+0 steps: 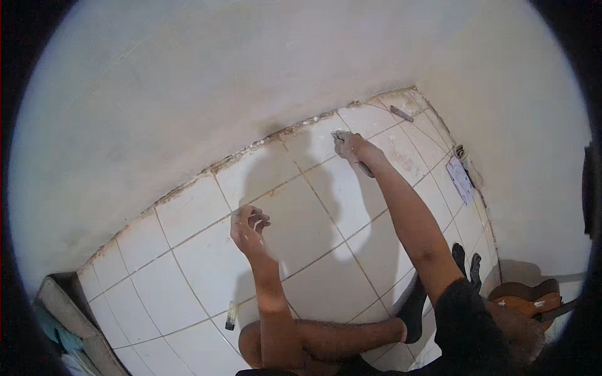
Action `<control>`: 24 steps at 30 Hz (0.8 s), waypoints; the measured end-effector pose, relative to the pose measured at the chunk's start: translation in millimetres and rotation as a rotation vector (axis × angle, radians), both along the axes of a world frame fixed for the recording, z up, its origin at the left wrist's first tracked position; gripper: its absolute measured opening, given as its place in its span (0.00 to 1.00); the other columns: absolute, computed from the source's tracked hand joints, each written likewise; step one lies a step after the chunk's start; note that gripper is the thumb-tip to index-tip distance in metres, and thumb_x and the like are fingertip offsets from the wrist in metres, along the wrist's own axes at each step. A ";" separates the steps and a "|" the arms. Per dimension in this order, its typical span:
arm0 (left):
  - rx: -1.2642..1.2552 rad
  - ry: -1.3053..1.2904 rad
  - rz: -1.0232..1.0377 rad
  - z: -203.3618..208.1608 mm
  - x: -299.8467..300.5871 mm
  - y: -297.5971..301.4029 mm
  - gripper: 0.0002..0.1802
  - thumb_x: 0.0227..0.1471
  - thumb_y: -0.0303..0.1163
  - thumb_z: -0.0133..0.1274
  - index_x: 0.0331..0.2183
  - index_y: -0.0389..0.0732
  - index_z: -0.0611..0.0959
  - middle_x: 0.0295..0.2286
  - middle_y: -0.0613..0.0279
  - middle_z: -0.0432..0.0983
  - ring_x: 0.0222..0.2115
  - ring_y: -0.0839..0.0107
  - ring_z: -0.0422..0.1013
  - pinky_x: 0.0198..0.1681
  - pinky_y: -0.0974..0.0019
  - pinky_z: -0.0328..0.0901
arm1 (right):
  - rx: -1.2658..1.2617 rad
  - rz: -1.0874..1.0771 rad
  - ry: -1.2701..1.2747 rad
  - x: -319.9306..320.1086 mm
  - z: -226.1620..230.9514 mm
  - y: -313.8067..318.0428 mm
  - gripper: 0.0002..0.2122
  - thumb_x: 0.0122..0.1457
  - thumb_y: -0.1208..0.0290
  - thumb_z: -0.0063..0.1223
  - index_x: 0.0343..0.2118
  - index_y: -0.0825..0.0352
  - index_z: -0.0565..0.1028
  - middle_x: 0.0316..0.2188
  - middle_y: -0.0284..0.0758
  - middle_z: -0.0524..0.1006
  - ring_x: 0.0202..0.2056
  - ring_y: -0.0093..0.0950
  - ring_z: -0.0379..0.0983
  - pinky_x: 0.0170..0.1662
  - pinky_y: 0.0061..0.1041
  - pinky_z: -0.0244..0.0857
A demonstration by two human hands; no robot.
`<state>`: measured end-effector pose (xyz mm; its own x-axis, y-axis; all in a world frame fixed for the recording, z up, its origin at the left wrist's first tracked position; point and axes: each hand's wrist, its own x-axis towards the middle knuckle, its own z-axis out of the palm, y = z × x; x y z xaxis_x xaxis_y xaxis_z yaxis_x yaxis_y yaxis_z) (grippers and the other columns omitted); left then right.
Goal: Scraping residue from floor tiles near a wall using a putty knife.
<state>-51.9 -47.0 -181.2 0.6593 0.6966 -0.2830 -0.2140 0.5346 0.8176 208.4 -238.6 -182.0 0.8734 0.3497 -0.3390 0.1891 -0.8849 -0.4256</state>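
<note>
My right hand (354, 150) reaches far out over the white tiled floor (207, 276), close to the foot of the wall. It is closed around a slim hand tool (365, 169) with a dark handle end and a small flat tip pointing up and left; whether this is a knife or a scraper I cannot make out. My left hand (249, 227) hovers over the tiles nearer to me, its fingers loosely curled and apart, with nothing visible in them. White crumbs and stains lie along the rough seam (276, 135) between wall and floor.
A dark slim tool (401, 113) lies near the far corner. At the right wall are a patterned sheet (459, 180) and a rolled cloth (462, 153). A guitar (520, 294) rests at lower right. A small clear container (232, 315) stands by my leg; a grey box-like edge (69, 313) is lower left.
</note>
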 end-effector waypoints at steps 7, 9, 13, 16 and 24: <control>-0.023 0.068 -0.008 5.4 1.5 -1.8 0.10 0.50 0.38 0.48 0.29 0.41 0.73 0.24 0.63 0.68 0.25 0.71 0.67 0.30 0.67 0.61 | -0.123 0.043 -0.020 -41.4 -4.3 -16.8 0.19 0.57 0.64 0.34 0.49 0.64 0.65 0.41 0.51 0.72 0.43 0.49 0.69 0.48 0.42 0.62; 0.010 0.032 -0.024 4.6 0.8 -2.3 0.10 0.50 0.37 0.48 0.29 0.41 0.73 0.24 0.63 0.68 0.25 0.71 0.67 0.29 0.67 0.61 | -0.051 -0.006 0.004 -39.6 -4.0 -19.2 0.19 0.57 0.63 0.34 0.49 0.64 0.66 0.41 0.52 0.72 0.44 0.49 0.68 0.48 0.41 0.62; -0.008 0.050 -0.002 -2.4 0.1 -3.7 0.11 0.50 0.38 0.48 0.30 0.40 0.73 0.24 0.63 0.68 0.24 0.71 0.67 0.29 0.67 0.62 | -0.019 0.077 -0.014 -18.5 -1.5 -8.5 0.17 0.56 0.63 0.36 0.45 0.65 0.68 0.40 0.52 0.72 0.45 0.47 0.68 0.48 0.40 0.63; -0.005 -0.052 -0.017 -6.4 -0.4 1.8 0.12 0.50 0.39 0.48 0.30 0.40 0.73 0.24 0.62 0.68 0.24 0.71 0.67 0.28 0.68 0.62 | -0.129 0.022 0.005 -3.2 4.3 1.9 0.16 0.55 0.64 0.37 0.44 0.65 0.69 0.40 0.50 0.73 0.45 0.44 0.69 0.48 0.38 0.63; -0.071 0.099 0.026 6.7 6.9 -6.6 0.06 0.49 0.32 0.47 0.25 0.41 0.71 0.20 0.64 0.68 0.20 0.73 0.66 0.25 0.70 0.60 | 0.105 0.223 -0.122 -41.4 18.0 2.8 0.17 0.54 0.63 0.39 0.44 0.65 0.68 0.36 0.50 0.74 0.40 0.43 0.72 0.45 0.37 0.63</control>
